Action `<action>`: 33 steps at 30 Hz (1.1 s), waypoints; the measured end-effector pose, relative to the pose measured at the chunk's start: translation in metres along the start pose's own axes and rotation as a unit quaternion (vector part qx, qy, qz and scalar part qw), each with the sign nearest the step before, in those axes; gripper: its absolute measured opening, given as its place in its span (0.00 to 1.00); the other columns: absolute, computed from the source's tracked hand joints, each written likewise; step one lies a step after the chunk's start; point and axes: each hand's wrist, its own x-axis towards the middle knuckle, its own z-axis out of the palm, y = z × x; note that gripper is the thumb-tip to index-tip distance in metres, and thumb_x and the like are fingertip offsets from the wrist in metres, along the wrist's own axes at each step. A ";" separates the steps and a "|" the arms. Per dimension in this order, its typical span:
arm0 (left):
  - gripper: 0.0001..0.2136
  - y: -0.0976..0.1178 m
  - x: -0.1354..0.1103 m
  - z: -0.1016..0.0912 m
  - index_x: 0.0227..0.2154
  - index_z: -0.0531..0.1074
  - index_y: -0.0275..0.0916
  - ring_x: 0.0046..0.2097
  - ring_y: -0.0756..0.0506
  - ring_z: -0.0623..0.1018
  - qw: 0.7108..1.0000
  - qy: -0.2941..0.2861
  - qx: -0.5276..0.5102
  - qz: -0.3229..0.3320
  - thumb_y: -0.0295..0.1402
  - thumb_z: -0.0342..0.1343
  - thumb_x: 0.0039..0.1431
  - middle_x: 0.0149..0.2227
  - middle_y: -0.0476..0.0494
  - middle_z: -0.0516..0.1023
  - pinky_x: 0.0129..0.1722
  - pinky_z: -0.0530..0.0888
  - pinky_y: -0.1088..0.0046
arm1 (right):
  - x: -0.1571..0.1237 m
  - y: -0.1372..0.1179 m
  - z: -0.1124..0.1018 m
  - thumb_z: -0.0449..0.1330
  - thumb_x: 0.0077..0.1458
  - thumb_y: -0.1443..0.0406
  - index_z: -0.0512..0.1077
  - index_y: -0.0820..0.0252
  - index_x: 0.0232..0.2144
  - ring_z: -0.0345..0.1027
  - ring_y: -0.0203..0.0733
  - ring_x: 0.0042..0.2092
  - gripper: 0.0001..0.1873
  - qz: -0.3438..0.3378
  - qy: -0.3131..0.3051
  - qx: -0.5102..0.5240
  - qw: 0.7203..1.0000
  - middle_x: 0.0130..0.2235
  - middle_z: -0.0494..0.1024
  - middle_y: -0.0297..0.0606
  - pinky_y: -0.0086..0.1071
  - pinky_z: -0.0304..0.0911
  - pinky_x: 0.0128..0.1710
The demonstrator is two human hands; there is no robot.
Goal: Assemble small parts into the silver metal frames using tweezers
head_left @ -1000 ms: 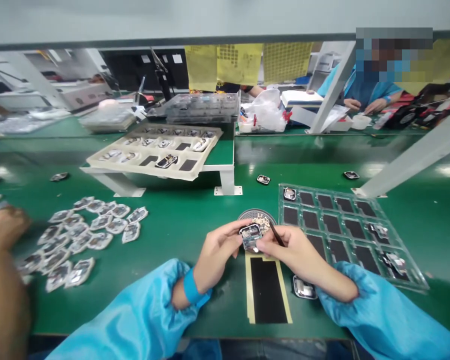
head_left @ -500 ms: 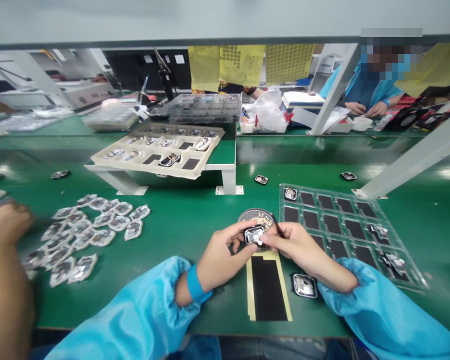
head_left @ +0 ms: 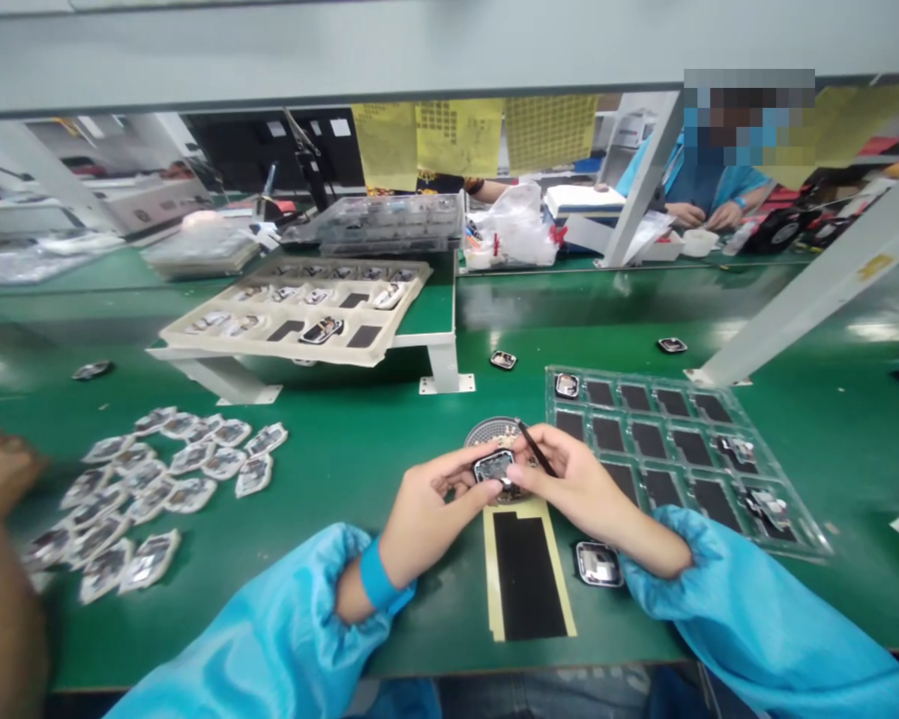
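Note:
My left hand (head_left: 436, 506) is closed around a small black-rimmed watch case (head_left: 492, 467), its open inside facing up. My right hand (head_left: 573, 491) meets it from the other side, thumb at the case's edge, with black tweezers (head_left: 535, 446) slanting up between the fingers. Just behind and partly under the hands is a round grey dish (head_left: 483, 430) of small pale parts. A black pad on yellow backing (head_left: 528, 574) lies in front. Beside my right wrist rests another open watch case (head_left: 597, 564).
On the right lies a clear compartment tray (head_left: 685, 384) with a few parts. Several pale-edged watch parts (head_left: 187, 494) are spread at left, near another person's arm (head_left: 4, 539). A white stand holds a cream tray (head_left: 270, 335). A slanted post (head_left: 801, 250) rises at right.
The camera view has shifted slightly. Inside the held watch case, the bright silvery-white piece seen before no longer shows, and the interior looks darker. Both hands remain together at the case.

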 end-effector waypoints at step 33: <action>0.22 0.004 0.002 0.006 0.50 0.78 0.35 0.44 0.42 0.84 0.984 -0.028 -0.173 -0.041 0.29 0.70 0.51 0.49 0.36 0.83 0.44 0.83 0.67 | -0.004 0.005 0.004 0.72 0.49 0.58 0.74 0.58 0.40 0.73 0.40 0.41 0.18 -0.005 0.023 0.044 0.999 0.39 0.79 0.35 0.37 0.70 0.46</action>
